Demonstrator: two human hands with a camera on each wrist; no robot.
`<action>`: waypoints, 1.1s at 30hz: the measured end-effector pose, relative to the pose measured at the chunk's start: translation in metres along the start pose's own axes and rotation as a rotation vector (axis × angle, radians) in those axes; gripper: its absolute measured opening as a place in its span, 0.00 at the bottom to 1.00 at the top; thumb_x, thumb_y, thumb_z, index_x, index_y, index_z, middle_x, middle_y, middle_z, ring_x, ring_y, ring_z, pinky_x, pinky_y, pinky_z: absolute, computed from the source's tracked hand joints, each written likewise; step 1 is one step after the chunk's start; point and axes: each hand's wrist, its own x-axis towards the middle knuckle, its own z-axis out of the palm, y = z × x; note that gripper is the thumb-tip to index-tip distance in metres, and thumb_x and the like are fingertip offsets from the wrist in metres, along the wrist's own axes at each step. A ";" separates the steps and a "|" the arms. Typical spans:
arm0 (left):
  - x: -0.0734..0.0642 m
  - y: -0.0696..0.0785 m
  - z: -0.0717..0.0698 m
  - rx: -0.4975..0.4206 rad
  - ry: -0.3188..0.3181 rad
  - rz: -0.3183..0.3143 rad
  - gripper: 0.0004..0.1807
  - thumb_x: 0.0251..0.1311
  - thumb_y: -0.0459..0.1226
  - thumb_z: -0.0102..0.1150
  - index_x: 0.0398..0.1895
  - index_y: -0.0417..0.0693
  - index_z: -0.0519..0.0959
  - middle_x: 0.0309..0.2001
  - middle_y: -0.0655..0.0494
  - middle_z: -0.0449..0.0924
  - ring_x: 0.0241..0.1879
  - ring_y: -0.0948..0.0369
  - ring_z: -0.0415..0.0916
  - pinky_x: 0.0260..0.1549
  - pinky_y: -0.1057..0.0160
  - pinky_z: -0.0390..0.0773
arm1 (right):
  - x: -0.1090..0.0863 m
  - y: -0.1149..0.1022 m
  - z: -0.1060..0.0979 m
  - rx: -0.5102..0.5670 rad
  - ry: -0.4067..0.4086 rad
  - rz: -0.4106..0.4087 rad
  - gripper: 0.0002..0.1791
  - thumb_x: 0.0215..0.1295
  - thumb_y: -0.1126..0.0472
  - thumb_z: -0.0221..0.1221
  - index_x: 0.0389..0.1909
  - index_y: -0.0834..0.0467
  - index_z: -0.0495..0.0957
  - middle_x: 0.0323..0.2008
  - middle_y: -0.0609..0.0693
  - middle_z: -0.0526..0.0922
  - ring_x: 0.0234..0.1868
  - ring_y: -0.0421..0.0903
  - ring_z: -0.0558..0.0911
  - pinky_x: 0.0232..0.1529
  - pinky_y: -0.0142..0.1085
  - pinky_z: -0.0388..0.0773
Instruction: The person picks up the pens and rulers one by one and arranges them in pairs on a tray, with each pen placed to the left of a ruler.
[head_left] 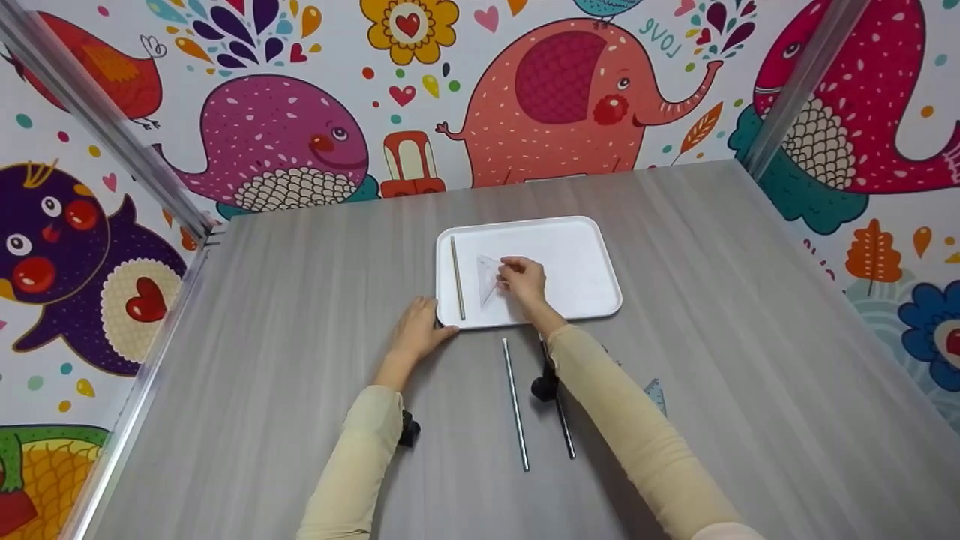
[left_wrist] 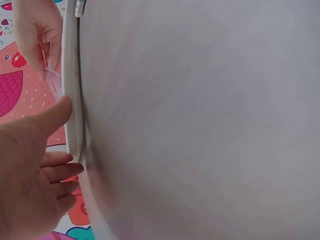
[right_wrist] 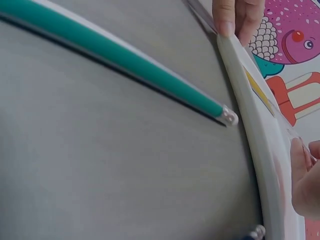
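A white tray (head_left: pixel 577 270) lies on the table. Along its left side a yellow pencil (head_left: pixel 457 279) rests inside. Beside that pencil is a clear triangular set square (head_left: pixel 487 281), its right edge pinched between the thumb and fingers of my right hand (head_left: pixel 525 281). My left hand (head_left: pixel 417 328) holds the tray's near left corner; in the left wrist view its thumb (left_wrist: pixel 60 112) lies at the rim, with the other fingers below. The right wrist view shows the set square slanting over the tray, partly hidden by the rim.
In front of the tray, a green pencil (head_left: pixel 515 405) and a dark pencil (head_left: pixel 564 427) lie on the table, the dark one partly behind my right wrist. A bluish transparent piece (head_left: pixel 655 395) shows past my right forearm. Patterned walls (head_left: pixel 420 97) border the table.
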 end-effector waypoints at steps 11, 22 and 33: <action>-0.005 -0.010 -0.004 -0.001 0.041 0.005 0.27 0.49 0.42 0.65 0.46 0.30 0.72 0.49 0.34 0.73 0.56 0.42 0.65 0.58 0.50 0.62 | 0.001 0.007 0.025 -0.045 -0.041 -0.055 0.12 0.57 0.72 0.55 0.42 0.70 0.77 0.29 0.56 0.78 0.27 0.41 0.79 0.28 0.28 0.79; -0.001 -0.004 0.001 -0.014 0.033 0.019 0.26 0.49 0.42 0.65 0.46 0.32 0.73 0.49 0.37 0.74 0.55 0.43 0.65 0.58 0.51 0.62 | -0.011 -0.011 0.018 -0.071 -0.063 -0.052 0.14 0.58 0.74 0.53 0.45 0.74 0.75 0.36 0.68 0.78 0.32 0.50 0.81 0.32 0.32 0.80; -0.001 -0.001 0.002 -0.005 0.023 0.013 0.28 0.50 0.43 0.64 0.49 0.31 0.72 0.50 0.37 0.73 0.55 0.45 0.65 0.57 0.52 0.63 | 0.122 0.138 0.023 0.021 -0.100 -0.209 0.09 0.52 0.65 0.62 0.36 0.60 0.82 0.25 0.51 0.80 0.24 0.41 0.82 0.23 0.29 0.79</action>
